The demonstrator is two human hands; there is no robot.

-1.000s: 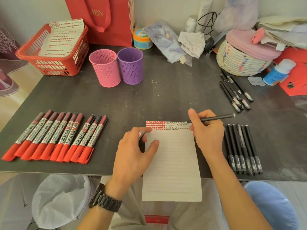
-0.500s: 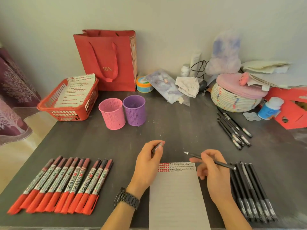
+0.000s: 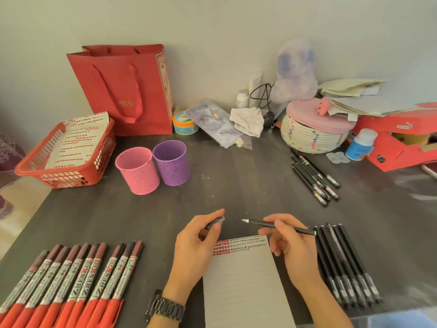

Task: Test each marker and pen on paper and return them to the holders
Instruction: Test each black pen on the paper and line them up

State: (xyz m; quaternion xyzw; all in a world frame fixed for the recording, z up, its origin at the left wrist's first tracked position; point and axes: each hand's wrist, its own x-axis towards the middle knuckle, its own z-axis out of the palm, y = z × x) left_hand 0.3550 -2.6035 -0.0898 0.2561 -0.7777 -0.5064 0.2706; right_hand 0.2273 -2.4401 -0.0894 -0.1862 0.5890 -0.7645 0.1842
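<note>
A second ago the right hand [image 3: 293, 252] had the black pen [image 3: 279, 227] at the top lines of the paper [image 3: 246, 280]. Now the pen is lifted just beyond the sheet's far edge, its tip pointing left at the cap [image 3: 215, 222] held by the left hand [image 3: 196, 247]. Both grips are closed, the right fingers around the barrel and the left pinching the cap, with tip and cap near but apart. This pen's test looks finished, with capping likely next. The pink holder [image 3: 137, 170] and purple holder [image 3: 171, 162] stand farther back on the left, with nothing visibly sticking out of them. The dark bench [image 3: 236, 185] carries red markers [image 3: 71, 285] near left, black pens [image 3: 347, 263] near right and more pens [image 3: 314, 178] far right. A red basket [image 3: 63, 171] and a red bag [image 3: 125, 91] sit by the pale wall.
</note>
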